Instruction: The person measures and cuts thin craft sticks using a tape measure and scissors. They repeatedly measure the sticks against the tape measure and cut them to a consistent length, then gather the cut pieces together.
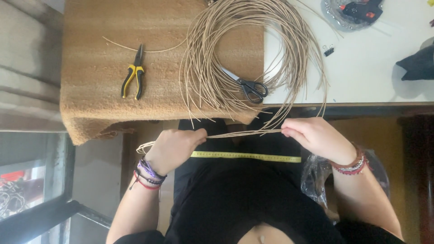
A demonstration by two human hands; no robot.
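At the upper left of the frame, yellow-handled pliers [134,74] lie on a brown mat [90,54] covering the table [370,77]. Lower centre-left, the left hand [174,147] is closed, pinching a bundle of rattan strands [244,133] pulled taut across to the right hand [316,135], whose fingers pinch the other end. A yellow measuring tape [246,156] lies on the lap just below, parallel to the strands. Above, the rattan coil [253,49] rests on the table with black scissors [248,86] inside it. This looks like measuring a length; the next move likely calls for holding the mark steady.
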